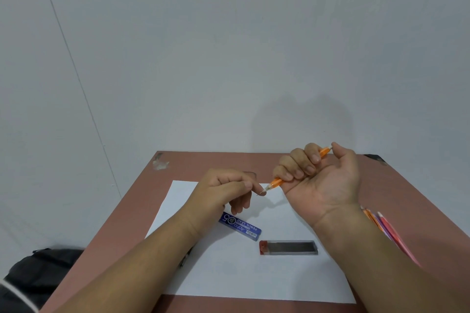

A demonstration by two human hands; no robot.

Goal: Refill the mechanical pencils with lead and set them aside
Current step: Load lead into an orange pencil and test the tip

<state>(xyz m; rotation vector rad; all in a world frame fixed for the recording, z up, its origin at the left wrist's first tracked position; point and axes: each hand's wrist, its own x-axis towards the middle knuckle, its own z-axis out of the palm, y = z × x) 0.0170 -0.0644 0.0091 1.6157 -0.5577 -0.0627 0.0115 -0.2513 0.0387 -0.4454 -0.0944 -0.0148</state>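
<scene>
Both hands are raised over the sheet of paper (244,279). My left hand (223,192) pinches what looks like a thin lead (260,193) between thumb and forefinger, its other fingers loosely curled. My right hand (318,173), palm up, is clenched round the orange pencil (276,184), thumb resting on the push-button end at about one o'clock, the tip pointing toward eight o'clock and nearly touching the left fingertips.

My guess is that I am feeding lead in at the tip. To do that well I would hold the button down so the clutch opens, keep the lead in line with the barrel, and push gently; any sideways force could snap it.

At six o'clock from the left hand lies the blue lead case (240,226), partly under my wrist. Further right, near the sheet's middle, sits a clear lead case (288,247) with a red cap. At three o'clock, half hidden by my right forearm, lie the other pencils (381,223) on the brown table (122,231). A dark bag (38,274) sits off the table at eight o'clock. Nothing stands between the hands.
</scene>
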